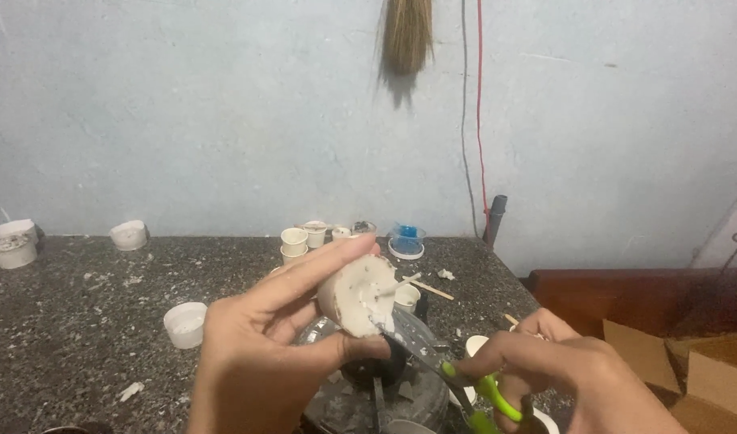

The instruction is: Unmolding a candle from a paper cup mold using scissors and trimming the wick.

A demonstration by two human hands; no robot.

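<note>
The light is dim and bluish, falling flat and even on the pale wall (pixel 184 120), where the hanging broom (pixel 406 34) casts only a short soft shadow just below itself. The dark speckled desk (pixel 79 321) stays murky (no glare anywhere), and the picture looks soft and slightly grainy, the near hands a little blurred.

A makeshift home candle workshop: a dark speckled stone table (pixel 79 321) flecked with white wax scraps, small round white plastic moulds (pixel 185 324) scattered across it, against a bare pale blue plastered wall (pixel 184 112).
</note>
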